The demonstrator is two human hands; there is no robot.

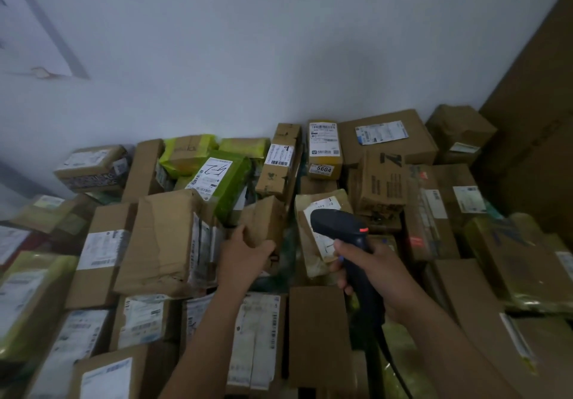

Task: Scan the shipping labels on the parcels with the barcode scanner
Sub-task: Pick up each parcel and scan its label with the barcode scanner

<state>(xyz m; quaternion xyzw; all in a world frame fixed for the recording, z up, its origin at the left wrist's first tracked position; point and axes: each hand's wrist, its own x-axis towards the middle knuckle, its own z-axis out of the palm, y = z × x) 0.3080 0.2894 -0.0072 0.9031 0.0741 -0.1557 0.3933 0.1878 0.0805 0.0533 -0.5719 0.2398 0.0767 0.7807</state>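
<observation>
A black barcode scanner (341, 228) with an orange-red mark on its head is gripped by my right hand (369, 270), its cable trailing down toward me. The scanner's head hangs over a tan parcel with a white shipping label (319, 212), which it partly hides. My left hand (243, 257) grips the near edge of a small crumpled brown parcel (266, 219) in the middle of the pile and holds it tilted. Around both hands lie several cardboard parcels with white labels.
Parcels cover the whole area up to a white wall (248, 57). A green bag marked by hand (223, 178) sits behind the held parcel. A yellow box numbered 5604 (324, 150) stands at the back. A large brown cardboard sheet (539, 119) leans at the right.
</observation>
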